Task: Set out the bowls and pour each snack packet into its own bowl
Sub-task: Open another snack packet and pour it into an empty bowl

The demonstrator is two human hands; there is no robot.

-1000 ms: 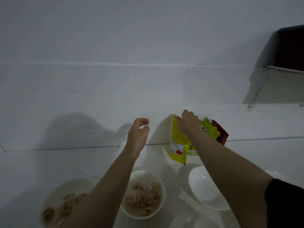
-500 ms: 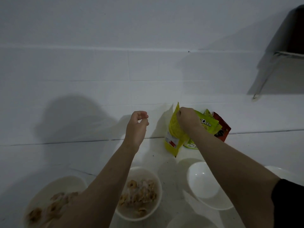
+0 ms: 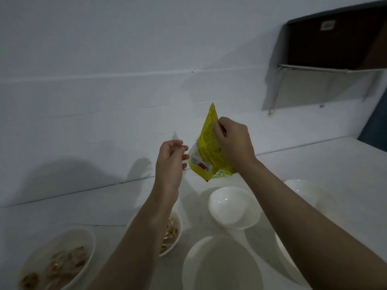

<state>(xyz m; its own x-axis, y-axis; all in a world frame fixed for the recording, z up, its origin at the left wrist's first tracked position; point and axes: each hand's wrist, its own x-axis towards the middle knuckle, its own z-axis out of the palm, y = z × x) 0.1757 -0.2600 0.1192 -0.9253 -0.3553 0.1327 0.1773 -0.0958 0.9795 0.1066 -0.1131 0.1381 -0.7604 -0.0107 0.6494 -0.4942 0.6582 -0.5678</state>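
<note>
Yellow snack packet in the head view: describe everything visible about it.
The yellow snack packet is a glossy flat pouch with dense small print on the facing side and a white panel with a red mark near its lower end. It hangs in the air above the counter, tilted, one corner pointing up and another down. The right hand pinches its upper edge; the left hand is close beside it, not touching. Whether it is opened cannot be told.

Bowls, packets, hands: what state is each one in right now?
Yellow packet: lifted off the counter, gripped by the right hand.
Right hand: grips the packet.
Left hand: holds nothing, fingers loosely curled beside the packet.
Far-left bowl: holds snacks.
Bowl under left forearm: holds snacks.
Middle bowl: empty.
Near bowl: empty.
</note>
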